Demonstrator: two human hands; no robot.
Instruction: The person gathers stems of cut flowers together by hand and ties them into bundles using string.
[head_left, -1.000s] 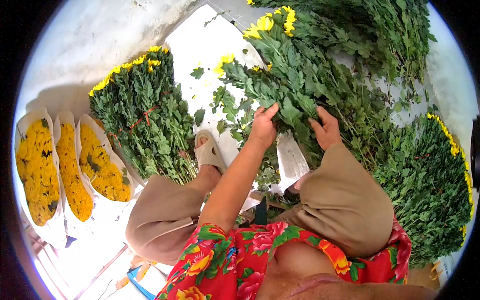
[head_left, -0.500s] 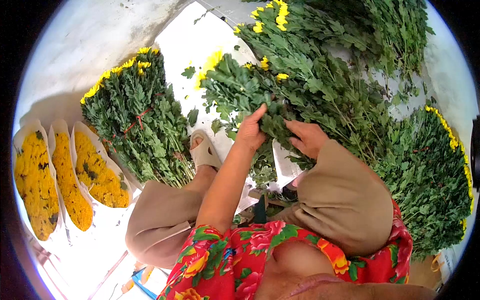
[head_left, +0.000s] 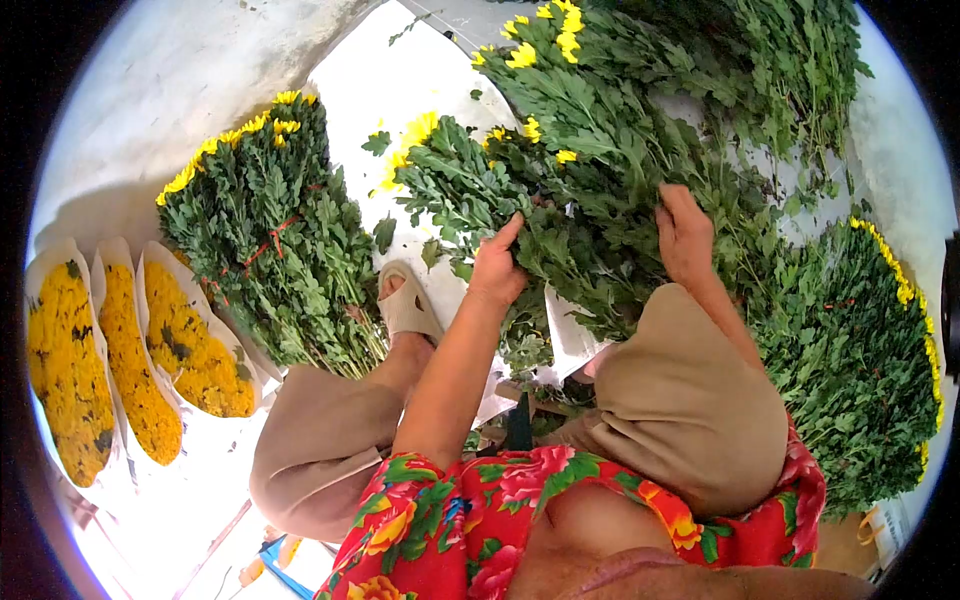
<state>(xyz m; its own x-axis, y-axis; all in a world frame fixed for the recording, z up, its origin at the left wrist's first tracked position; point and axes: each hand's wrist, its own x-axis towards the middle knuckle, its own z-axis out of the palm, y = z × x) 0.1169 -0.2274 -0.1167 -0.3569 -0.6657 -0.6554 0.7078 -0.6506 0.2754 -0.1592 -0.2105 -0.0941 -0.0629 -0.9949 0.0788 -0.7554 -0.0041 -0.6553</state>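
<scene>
My left hand (head_left: 500, 265) is closed around a bunch of yellow chrysanthemums (head_left: 455, 180), thumb on top. The yellow heads point up and left, and leafy stems run out to the right. Over the leaves right of that bunch, my right hand (head_left: 686, 240) has its fingers curled together; what they pinch, if anything, is hidden. Beyond both hands lies a large heap of loose leafy chrysanthemum stems (head_left: 640, 130), with some yellow heads at its far left end.
Left of me lies a chrysanthemum bundle (head_left: 290, 220) tied with red string. Several paper-wrapped yellow bunches (head_left: 70, 370) stand farther left. Another pile (head_left: 850, 370) sits at right. White sheeting (head_left: 370, 70) with loose leaves covers the floor; my sandaled foot (head_left: 408, 300) rests near the tied bundle.
My right hand has moved right and slightly up, away from my left hand, and its fingers have curled. My left hand still grips the bunch, whose stems now show more.
</scene>
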